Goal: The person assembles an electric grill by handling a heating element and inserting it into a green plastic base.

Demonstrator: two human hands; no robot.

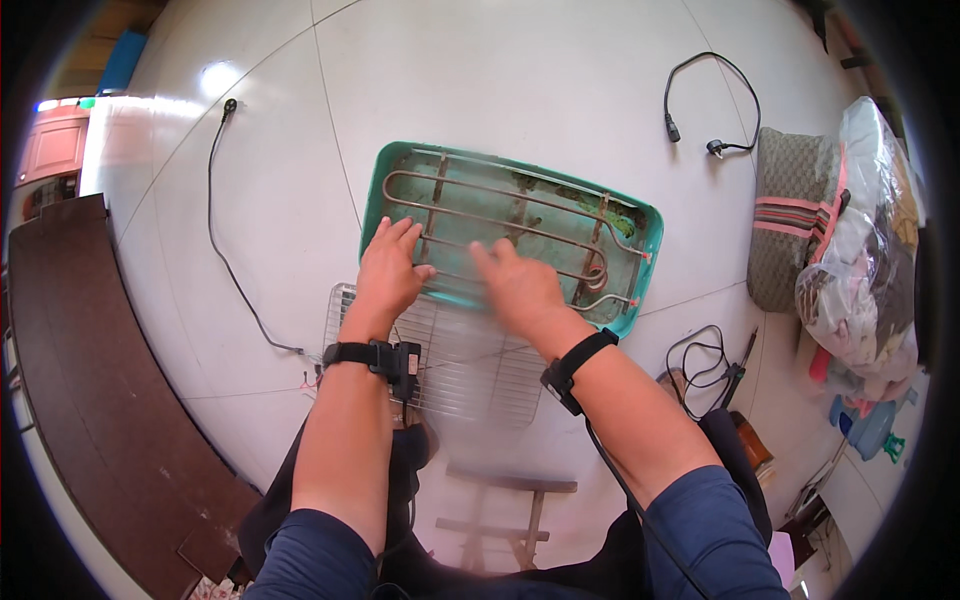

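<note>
A green rectangular tray (652, 230) of an electric grill lies on the floor in front of me, stained inside. A bent heating element (480, 184) loops across it, with its two ends at the right side. My left hand (388, 268) is at the near left part of the tray, fingers apart, fingertips by the element's left bend. Over the near middle of the element is my right hand (522, 288), its fingers smeared by motion; whether it touches the element is unclear. A wire rack (470, 365) lies on my side of the tray, partly under my forearms.
Left of the tray runs a black power cord (212, 215); another cord (712, 55) lies far right. A soldering iron (738, 368) with a coiled cable sits near right. A cushion (795, 260) and plastic-wrapped bundle (860, 270) stand right. Dark brown furniture (110, 400) borders the left.
</note>
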